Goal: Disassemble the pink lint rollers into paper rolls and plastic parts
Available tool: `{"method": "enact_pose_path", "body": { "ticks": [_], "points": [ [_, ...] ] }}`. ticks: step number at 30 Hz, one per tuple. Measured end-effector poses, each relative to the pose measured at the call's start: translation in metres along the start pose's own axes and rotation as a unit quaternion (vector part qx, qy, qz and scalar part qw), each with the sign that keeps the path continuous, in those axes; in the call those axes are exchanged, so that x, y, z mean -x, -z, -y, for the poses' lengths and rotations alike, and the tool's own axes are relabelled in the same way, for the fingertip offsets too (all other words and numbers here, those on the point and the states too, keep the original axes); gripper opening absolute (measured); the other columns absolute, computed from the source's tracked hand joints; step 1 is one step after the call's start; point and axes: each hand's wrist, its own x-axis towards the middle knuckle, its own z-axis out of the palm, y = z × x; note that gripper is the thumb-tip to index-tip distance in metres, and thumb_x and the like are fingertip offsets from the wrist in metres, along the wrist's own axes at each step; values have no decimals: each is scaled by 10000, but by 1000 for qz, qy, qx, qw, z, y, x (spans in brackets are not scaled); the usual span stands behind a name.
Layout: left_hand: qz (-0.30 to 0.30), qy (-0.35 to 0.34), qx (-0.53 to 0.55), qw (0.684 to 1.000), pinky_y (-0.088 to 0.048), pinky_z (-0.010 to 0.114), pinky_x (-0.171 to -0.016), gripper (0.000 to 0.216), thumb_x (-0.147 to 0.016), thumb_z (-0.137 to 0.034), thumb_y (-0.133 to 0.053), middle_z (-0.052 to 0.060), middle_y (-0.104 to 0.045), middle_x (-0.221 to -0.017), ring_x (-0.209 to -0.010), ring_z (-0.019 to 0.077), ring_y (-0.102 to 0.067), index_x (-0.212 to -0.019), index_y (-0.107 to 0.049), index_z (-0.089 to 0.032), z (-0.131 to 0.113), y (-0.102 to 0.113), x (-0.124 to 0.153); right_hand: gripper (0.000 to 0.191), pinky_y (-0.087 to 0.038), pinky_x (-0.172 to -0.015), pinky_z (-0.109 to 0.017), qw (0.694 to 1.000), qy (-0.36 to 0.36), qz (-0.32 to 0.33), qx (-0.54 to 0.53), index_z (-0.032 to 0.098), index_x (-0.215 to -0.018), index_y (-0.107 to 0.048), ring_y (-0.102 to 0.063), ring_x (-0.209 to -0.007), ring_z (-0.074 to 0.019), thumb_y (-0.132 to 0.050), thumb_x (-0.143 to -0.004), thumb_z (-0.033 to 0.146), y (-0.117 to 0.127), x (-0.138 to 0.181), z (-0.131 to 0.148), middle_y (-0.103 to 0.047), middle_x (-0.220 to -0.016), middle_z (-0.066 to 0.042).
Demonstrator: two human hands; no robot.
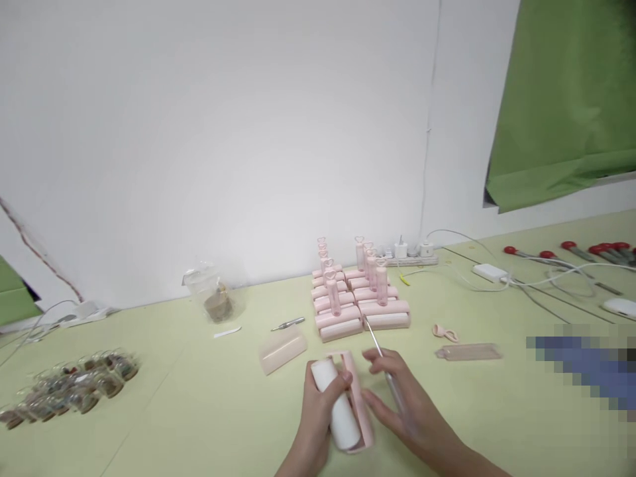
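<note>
My left hand (315,411) is closed around a lint roller, its thumb across the white paper roll (340,414). The pink lint roller frame (361,404) lies along the right side of that roll. In my right hand (412,411) is a screwdriver (395,391), its thin shaft pointing up and away, its tip close to the finished-looking rollers. The right fingertips are near the pink frame; whether they touch it I cannot tell. A translucent pink cover (283,350) lies beyond my left hand. To the right are a pink heart-shaped loop (444,332) and a clear pink handle (470,352).
Two rows of pink lint rollers (339,324) with upright handles stand by the wall. A metal pen-like tool (288,324), a white strip (227,332) and a plastic bag (216,298) lie left. Small glass jars (74,384) are far left; cables (546,281) and red-ended tools (549,255) right.
</note>
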Motion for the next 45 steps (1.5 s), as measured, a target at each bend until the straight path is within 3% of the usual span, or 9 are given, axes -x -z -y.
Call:
{"method": "enact_pose_path", "body": {
  "ticks": [6,10,13,22,28,31,33,36,45],
  "points": [
    [13,27,67,997,-456,234,-513,449,-566,-309,-735,-19,-533,-601,-536,112,-520,-789,-367,-183,2,-9,-2,224,-432,-681,-218,978,-163,74,-109,186,-926,-432,-526,-757,-140,-350,-921,394,10,-10,-2,-517,-847,-24],
    [-46,24,86,995,-475,268,-481,412,-605,-339,-707,-9,-531,-599,-493,110,-502,-814,-394,-171,-8,1,-9,285,-423,-720,-235,987,-129,-97,-11,177,-914,-445,-509,-892,-177,-416,-853,454,68,-31,-30,-527,-932,-60],
    [-51,-1,67,996,-453,236,-438,354,-660,-381,-659,-2,-530,-628,-499,105,-498,-799,-412,-169,-19,12,-12,365,-432,-663,-262,947,-181,-246,101,178,-894,-440,-526,-826,-201,-454,-737,508,121,-52,-61,-545,-900,-73],
    [-61,-19,65,996,-457,225,-435,356,-662,-396,-656,-10,-521,-650,-501,100,-497,-810,-420,-175,-24,25,-21,234,-394,-710,-436,872,-356,-256,218,157,-776,-432,-517,-796,-310,-421,-619,330,167,-43,-125,-544,-812,-137],
    [-91,-19,84,992,-465,228,-450,397,-669,-485,-614,1,-531,-671,-503,100,-513,-838,-436,-173,-31,25,-22,413,-426,-691,-368,926,-284,-158,193,245,-1080,-468,-547,-693,-223,-354,-789,516,134,-39,-81,-565,-857,-47],
    [-105,-35,77,991,-468,241,-461,439,-698,-576,-501,17,-531,-629,-482,107,-514,-806,-460,-152,-44,34,-23,385,-453,-624,-288,987,-138,75,42,208,-960,-519,-544,-641,-175,-333,-850,526,85,-26,-39,-563,-813,-50],
    [-121,-64,52,989,-442,240,-430,496,-707,-627,-411,29,-528,-588,-454,118,-508,-778,-469,-139,-56,46,-24,260,-442,-701,-258,968,-78,235,31,209,-891,-541,-540,-787,-184,-554,-796,451,48,-13,-15,-564,-868,-37],
    [-183,-146,-4,972,-406,222,-411,464,-719,-605,-379,10,-540,-640,-464,120,-511,-886,-413,-174,-73,70,-28,229,-417,-664,-258,935,47,341,86,192,-873,-544,-516,-769,-194,-673,-700,268,3,-1,2,-558,-813,-32],
    [-274,-239,-372,854,-351,261,-581,361,-647,-406,-594,12,-592,-791,-670,197,-559,-938,-448,-250,-77,108,-30,177,-382,-703,-241,981,15,178,-70,180,-902,-497,-515,-772,-154,-479,-836,343,-61,-96,-1,-547,-841,-24]
  ]
}}
